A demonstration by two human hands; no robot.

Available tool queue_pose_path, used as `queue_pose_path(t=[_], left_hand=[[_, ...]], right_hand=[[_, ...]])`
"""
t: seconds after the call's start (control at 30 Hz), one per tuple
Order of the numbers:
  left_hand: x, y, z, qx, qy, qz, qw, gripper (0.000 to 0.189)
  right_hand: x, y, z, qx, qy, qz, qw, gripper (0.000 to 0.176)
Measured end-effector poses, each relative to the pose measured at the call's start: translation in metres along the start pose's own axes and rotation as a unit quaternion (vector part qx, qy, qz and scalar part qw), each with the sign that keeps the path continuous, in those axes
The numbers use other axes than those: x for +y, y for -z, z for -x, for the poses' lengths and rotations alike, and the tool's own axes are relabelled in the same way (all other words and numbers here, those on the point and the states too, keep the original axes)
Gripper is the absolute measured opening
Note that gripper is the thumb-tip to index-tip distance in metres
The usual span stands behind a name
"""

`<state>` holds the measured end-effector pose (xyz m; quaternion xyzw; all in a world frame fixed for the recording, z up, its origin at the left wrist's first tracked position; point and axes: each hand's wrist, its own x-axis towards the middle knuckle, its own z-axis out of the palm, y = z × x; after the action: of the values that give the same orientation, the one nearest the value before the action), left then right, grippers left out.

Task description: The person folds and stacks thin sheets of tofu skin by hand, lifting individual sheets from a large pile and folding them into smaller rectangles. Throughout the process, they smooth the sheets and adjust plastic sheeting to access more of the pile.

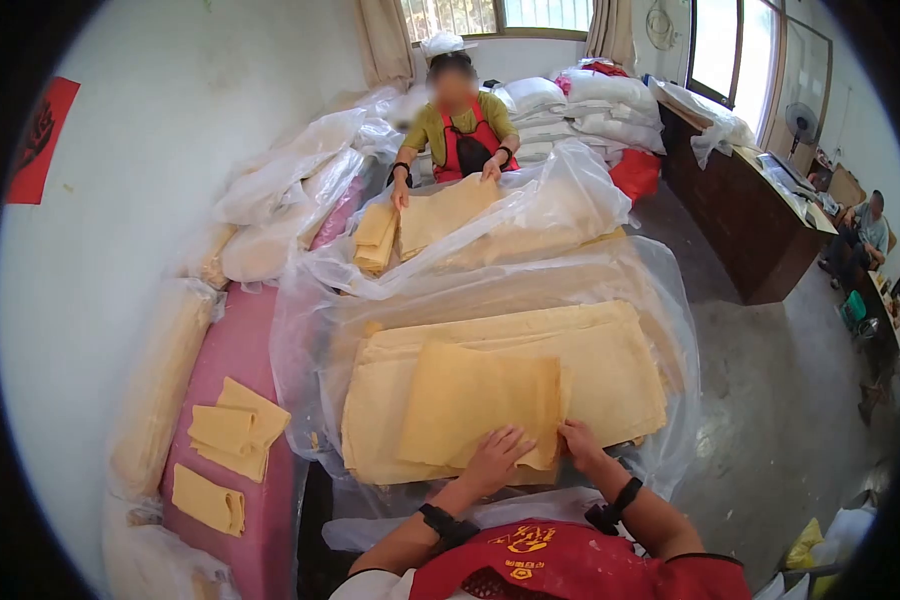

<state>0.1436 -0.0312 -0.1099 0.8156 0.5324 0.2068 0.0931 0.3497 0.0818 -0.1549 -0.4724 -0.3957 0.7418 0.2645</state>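
A folded yellow sheet (480, 400) lies on a broad stack of similar thin sheets (615, 370), which rests on clear plastic film. My left hand (498, 455) lies on the sheet's lower edge with its fingers spread flat. At the sheet's lower right corner is my right hand (580, 440), its fingers together at the edge; what it pinches, if anything, is too small to make out. Dark bands circle both my wrists.
Across from me a person (460, 125) in a red apron handles another sheet (448, 215) beside a small folded pile (374, 238). Folded pieces (208, 500) lie on a pink surface (240, 350) at left. A dark desk (735, 210) stands right; another person (865, 230) sits beyond.
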Motion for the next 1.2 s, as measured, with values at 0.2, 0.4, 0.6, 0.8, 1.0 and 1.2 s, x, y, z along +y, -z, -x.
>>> queue_pose_path(t=[0.2, 0.4, 0.6, 0.8, 1.0, 1.2], left_hand=[[-0.005, 0.004, 0.017, 0.005, 0.007, 0.045, 0.999, 0.062], [0.003, 0.013, 0.023, -0.016, 0.010, 0.024, 1.000, 0.069], [0.012, 0.018, 0.024, 0.026, 0.021, 0.025, 0.999, 0.083], [0.018, 0.044, 0.024, 0.174, -0.022, 0.064, 0.982, 0.056], [-0.030, -0.009, 0.055, 0.220, 0.436, 0.420, 0.765, 0.034], [-0.048, -0.009, 0.053, 0.333, 0.406, 0.684, 0.506, 0.036]], right_hand=[[-0.033, -0.016, 0.018, 0.009, -0.014, -0.023, 1.000, 0.029], [-0.043, -0.024, 0.014, -0.009, -0.003, 0.067, 0.998, 0.028], [-0.021, -0.018, 0.002, -0.013, -0.041, 0.081, 0.996, 0.023], [-0.033, -0.041, 0.047, -0.026, -0.092, -0.141, 0.985, 0.030], [-0.073, -0.076, 0.056, -0.139, 0.228, 0.359, 0.894, 0.054], [-0.072, -0.097, 0.020, -0.131, 0.441, 0.687, 0.563, 0.071]])
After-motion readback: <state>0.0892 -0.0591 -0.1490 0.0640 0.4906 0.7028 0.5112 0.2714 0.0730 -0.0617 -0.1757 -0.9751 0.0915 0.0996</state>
